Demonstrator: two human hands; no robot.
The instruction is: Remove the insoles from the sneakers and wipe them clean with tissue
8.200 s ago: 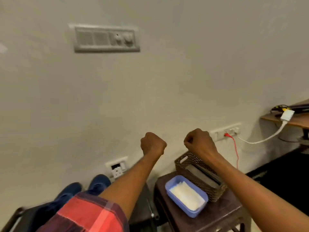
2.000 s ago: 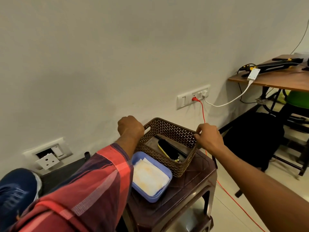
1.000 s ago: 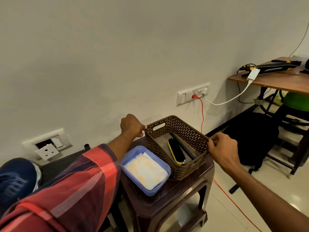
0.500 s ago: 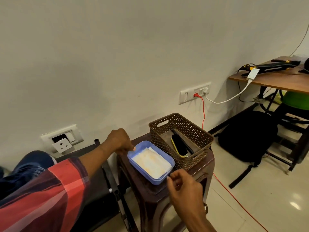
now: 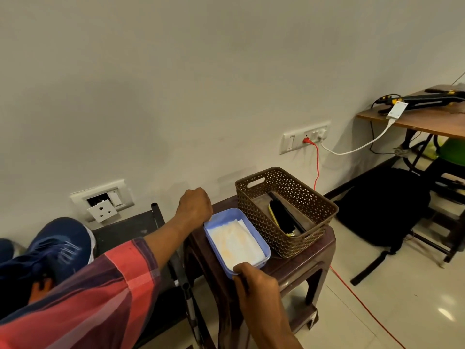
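White, faintly yellow-stained tissue lies flat inside a shallow light-blue plastic tray on the dark brown plastic worktop, beside a brown perforated basket. The left hand curls over the tray's far corner. The right hand pinches its near rim. A navy sneaker sits far left.

One blue sneaker in full, one blue tub, one brown basket, one brush, one backpack, two socket plates.
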